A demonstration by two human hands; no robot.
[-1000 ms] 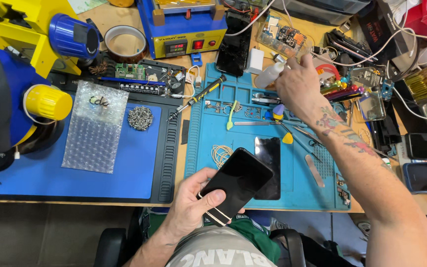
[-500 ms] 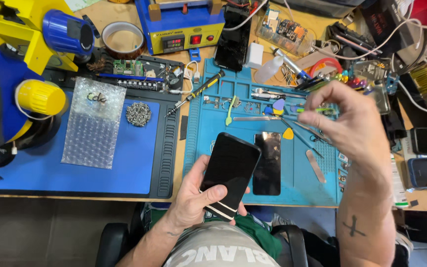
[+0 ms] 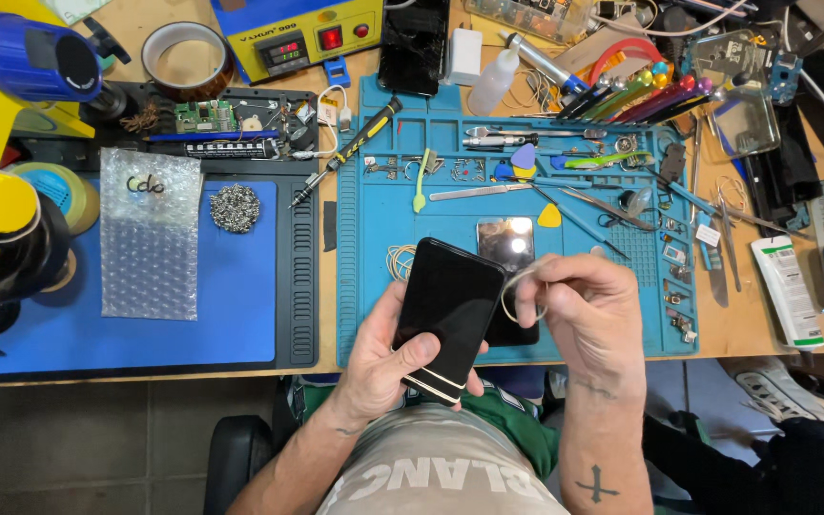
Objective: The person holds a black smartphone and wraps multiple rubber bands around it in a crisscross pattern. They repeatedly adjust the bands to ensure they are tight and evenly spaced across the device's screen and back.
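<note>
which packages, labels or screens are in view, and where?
Dark phone: black glossy slab, in the left hand.
Yellow-blue box: table's far edge, small lit display.
Bubble-wrap bag: clear rectangle on blue mat.
White carton: right, long, green-trimmed.
Second phone: black, beside the box.

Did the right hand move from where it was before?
Yes. The right hand came back from the far side of the teal mat toward the body, beside the black phone.
</note>
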